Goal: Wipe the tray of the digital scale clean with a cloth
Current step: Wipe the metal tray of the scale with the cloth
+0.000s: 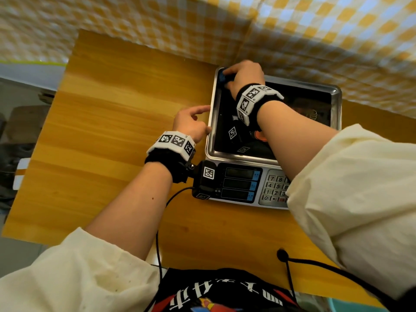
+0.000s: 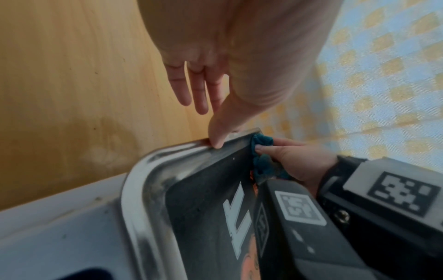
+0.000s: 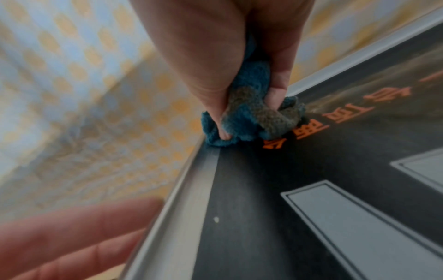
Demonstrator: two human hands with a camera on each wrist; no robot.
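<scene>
The digital scale point(image 1: 239, 183) stands on a wooden table, its steel tray point(image 1: 336, 104) mirroring a dark printed shirt. My right hand point(image 1: 244, 74) is at the tray's far left corner and pinches a bunched blue cloth point(image 1: 222, 76) against the metal there. In the right wrist view the cloth point(image 3: 239, 128) sits where the tray floor meets the rim point(image 3: 191, 189), held between thumb and fingers. My left hand point(image 1: 191, 122) is at the tray's left edge. Its thumb presses on the rim point(image 2: 141, 180), and its fingers point(image 2: 199, 91) stretch out straight over the table.
The wooden table point(image 1: 108, 131) runs bare to the left of the scale. A yellow-and-white checked cloth point(image 1: 315, 30) hangs close behind the tray. The scale's keypad point(image 1: 274, 188) lies under my right forearm. Black cables point(image 1: 315, 264) cross the table's near edge.
</scene>
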